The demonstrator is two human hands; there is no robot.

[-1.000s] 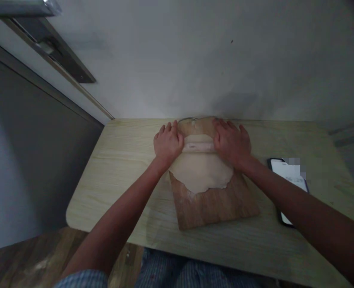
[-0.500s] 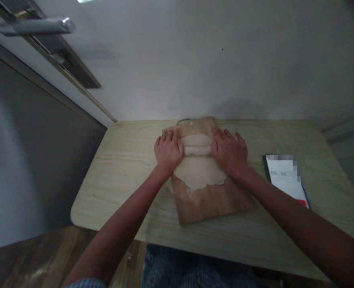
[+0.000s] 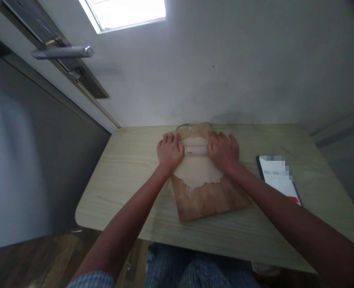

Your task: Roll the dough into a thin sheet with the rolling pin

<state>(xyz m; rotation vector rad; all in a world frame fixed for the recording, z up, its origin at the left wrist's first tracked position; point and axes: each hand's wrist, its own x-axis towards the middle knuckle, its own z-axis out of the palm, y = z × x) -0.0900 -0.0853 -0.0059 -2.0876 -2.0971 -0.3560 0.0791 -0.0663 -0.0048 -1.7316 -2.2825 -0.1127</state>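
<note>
A flat sheet of pale dough (image 3: 196, 171) with an uneven near edge lies on a wooden cutting board (image 3: 211, 203). Across its far part rests a floury rolling pin (image 3: 195, 149), only its middle showing. My left hand (image 3: 170, 151) covers the pin's left end, palm down. Over the right end sits my right hand (image 3: 224, 151), fingers pointing away from me and partly bent over the pin. Both ends of the pin are hidden under the hands.
The light wooden table (image 3: 121, 172) stands against a white door (image 3: 225, 80) with a metal handle (image 3: 64, 52) and a bright window pane (image 3: 127, 14). A phone (image 3: 277, 178) lies right of the board. A wire loop (image 3: 183, 125) is at the board's far end.
My view has tilted up, bringing the bright pane into sight. Both hands stay on the rolling pin at the dough's far part, with little visible movement over it.
</note>
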